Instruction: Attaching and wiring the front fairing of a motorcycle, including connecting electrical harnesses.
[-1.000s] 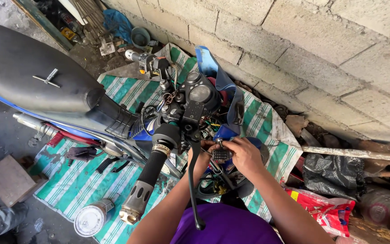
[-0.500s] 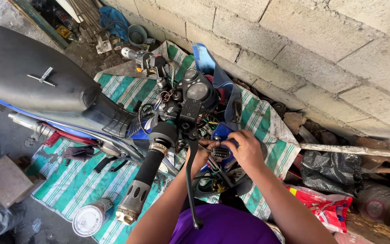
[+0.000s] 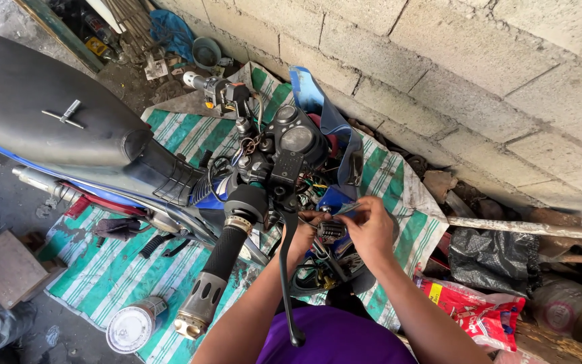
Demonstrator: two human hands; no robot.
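Both hands stayed at the wiring since half a second ago. Beside the handlebar [image 3: 227, 249], the left hand [image 3: 304, 226] pinches the connector [image 3: 330, 231]; the right hand [image 3: 370, 226] closes on a wire [image 3: 346, 209].

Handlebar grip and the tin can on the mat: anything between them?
Head view: nothing lies between the grip and the can, only bare green-striped mat. The grip's metal bar end hangs just right of the can.
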